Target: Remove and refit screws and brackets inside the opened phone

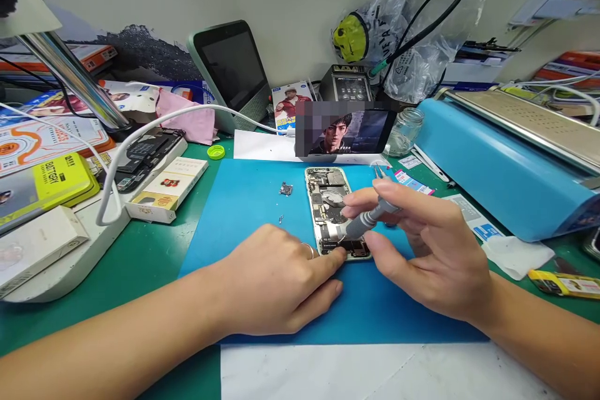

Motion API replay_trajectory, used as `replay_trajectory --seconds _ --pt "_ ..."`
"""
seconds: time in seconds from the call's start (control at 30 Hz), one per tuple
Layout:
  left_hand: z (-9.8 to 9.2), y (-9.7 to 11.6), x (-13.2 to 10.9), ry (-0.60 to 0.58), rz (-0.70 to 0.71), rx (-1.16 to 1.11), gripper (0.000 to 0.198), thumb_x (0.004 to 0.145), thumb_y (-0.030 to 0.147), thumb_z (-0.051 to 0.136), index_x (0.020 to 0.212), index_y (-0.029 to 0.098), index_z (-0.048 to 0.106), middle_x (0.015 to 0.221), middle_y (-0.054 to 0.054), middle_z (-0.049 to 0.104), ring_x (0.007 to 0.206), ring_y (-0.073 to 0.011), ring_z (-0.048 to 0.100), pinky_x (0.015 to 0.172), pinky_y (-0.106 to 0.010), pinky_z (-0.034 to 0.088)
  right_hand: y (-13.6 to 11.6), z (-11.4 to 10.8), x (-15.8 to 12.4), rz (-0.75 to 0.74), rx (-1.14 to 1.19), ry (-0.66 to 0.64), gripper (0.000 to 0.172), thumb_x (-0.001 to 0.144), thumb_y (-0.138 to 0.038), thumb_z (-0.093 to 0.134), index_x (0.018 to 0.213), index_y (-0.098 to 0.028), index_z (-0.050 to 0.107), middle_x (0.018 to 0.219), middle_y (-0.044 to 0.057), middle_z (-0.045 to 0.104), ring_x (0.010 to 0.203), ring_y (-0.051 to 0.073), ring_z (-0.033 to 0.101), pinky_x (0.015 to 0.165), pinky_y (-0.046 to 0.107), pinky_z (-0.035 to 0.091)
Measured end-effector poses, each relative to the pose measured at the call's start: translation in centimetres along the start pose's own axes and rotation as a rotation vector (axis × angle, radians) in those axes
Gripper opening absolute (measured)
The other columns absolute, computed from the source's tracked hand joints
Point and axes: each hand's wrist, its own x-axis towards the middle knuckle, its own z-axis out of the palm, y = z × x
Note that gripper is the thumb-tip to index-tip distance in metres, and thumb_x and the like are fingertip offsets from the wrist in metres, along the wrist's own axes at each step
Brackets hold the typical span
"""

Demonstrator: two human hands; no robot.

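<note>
An opened phone (pixel 328 200) lies face down on a blue work mat (pixel 253 200), its inner boards and parts exposed. My left hand (pixel 276 281) rests on the mat with a ring on one finger, its fingertips pressed against the phone's near end. My right hand (pixel 422 244) pinches a grey screwdriver (pixel 368 220), whose tip points down into the phone's lower part. A small loose part (pixel 285 188) and a tiny screw (pixel 280 219) lie on the mat left of the phone.
A second phone (pixel 347 131) playing video stands behind the mat. A blue machine (pixel 497 169) fills the right side. Boxes (pixel 166 190), a battery pack (pixel 51 184), a lamp arm (pixel 70 75) and a white cable (pixel 154 125) crowd the left. Tweezers (pixel 380 170) and a glass jar (pixel 405 131) sit behind.
</note>
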Motion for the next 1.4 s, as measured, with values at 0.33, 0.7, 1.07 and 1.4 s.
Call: replay_trajectory --seconds 0.33,0.7,1.07,1.4 --pt "0.03 -0.06 -0.02 -0.005 -0.002 0.008 0.037 0.110 0.034 0.039 0.128 0.015 0.065 0.073 0.001 0.071 0.057 -0.0196 0.065 0.050 -0.039 0.028 -0.16 0.05 0.23 0.023 0.022 -0.012 0.078 0.091 0.001 0.063 0.159 -0.032 0.041 0.129 0.009 0.069 0.120 0.023 0.072 0.089 0.035 0.070" --pt "0.12 -0.06 -0.10 0.005 0.005 0.017 0.038 0.111 0.035 0.037 0.128 0.015 0.064 0.072 0.001 0.070 0.056 -0.0197 0.064 0.049 -0.040 0.028 -0.38 0.32 0.39 0.068 0.073 0.031 0.077 0.091 0.002 0.068 0.155 -0.036 0.047 0.115 0.004 0.071 0.106 0.021 0.077 0.080 0.033 0.073" --pt "0.00 -0.04 -0.01 -0.008 0.001 0.027 0.036 0.111 0.035 0.037 0.127 0.017 0.064 0.072 0.001 0.069 0.056 -0.0198 0.063 0.049 -0.040 0.027 -0.30 0.28 0.75 0.121 0.139 0.105 0.071 0.093 -0.001 0.068 0.151 -0.039 0.051 0.112 0.002 0.071 0.101 0.017 0.077 0.076 0.026 0.070" --pt "0.04 0.01 -0.01 0.030 0.003 0.032 0.029 0.110 0.034 0.039 0.116 0.019 0.063 0.067 0.002 0.066 0.052 -0.0187 0.059 0.049 -0.040 0.025 -0.26 -0.01 0.59 0.116 0.139 0.147 0.072 0.092 0.001 0.066 0.153 -0.036 0.052 0.108 0.002 0.072 0.099 0.017 0.077 0.081 0.029 0.069"
